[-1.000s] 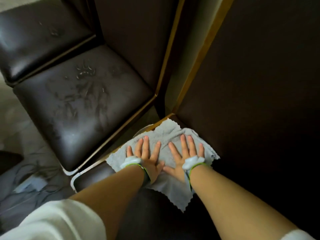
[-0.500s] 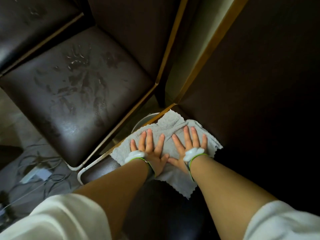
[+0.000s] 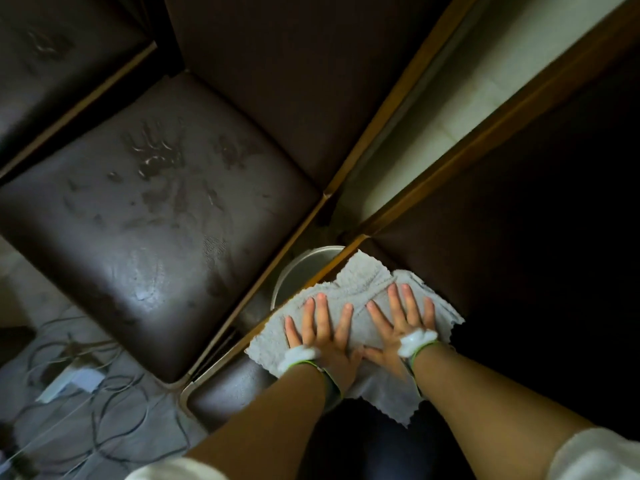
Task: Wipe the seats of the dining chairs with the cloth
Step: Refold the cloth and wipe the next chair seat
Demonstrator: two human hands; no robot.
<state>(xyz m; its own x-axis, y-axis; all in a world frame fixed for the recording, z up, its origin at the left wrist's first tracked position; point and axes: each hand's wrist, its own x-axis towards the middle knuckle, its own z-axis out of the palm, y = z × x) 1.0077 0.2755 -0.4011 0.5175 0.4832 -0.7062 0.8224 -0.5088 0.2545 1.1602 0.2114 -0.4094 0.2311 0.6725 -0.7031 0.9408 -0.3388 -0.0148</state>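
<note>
Dark brown padded dining chairs stand close together on a pale tiled floor [image 3: 24, 271], their seats edged with light wood trim. On the nearest seat [image 3: 235, 386], at its far corner by the backrest [image 3: 519, 220], a grey cloth [image 3: 363, 289] lies spread, one edge hanging over the trim. Both forearms reach forward and down from white sleeves [image 3: 595, 455], side by side. The left hand [image 3: 323, 336] lies flat on the cloth with fingers straight and fanned apart; the right hand [image 3: 403, 323] lies flat just beside it, fingers likewise spread, the two thumbs nearly meeting. Each wrist carries a white band with a green edge (the bands look soft and puffy). Below the cloth's overhanging edge, in the gap between the chairs, a round pale bucket [image 3: 301, 268] sits on the floor; what it contains cannot be made out. The neighbouring seat [image 3: 145, 216] on the left shows smeared streaks and hand-shaped marks. Tangled cables [image 3: 104, 420] and a white power strip [image 3: 72, 381] lie on the floor at lower left.
</note>
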